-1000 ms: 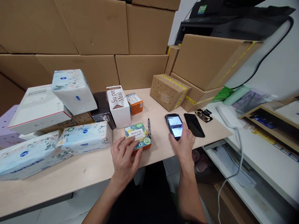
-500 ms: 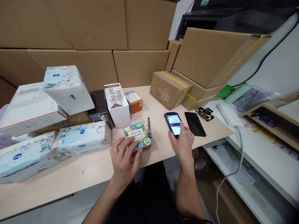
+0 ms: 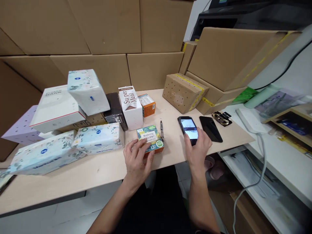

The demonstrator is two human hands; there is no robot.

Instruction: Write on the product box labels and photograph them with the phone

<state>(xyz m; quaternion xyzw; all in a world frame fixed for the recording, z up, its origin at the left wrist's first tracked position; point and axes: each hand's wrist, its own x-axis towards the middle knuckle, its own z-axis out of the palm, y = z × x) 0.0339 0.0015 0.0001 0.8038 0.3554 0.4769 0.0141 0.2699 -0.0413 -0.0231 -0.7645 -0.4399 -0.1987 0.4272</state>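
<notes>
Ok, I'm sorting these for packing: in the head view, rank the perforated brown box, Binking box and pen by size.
1. perforated brown box
2. Binking box, though it sits nearer the camera
3. pen

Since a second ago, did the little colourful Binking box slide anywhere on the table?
No. The small colourful Binking cardboard box lies just left of the pen, in front of the white Su-per Meal carton; only the camera shifted.
</notes>
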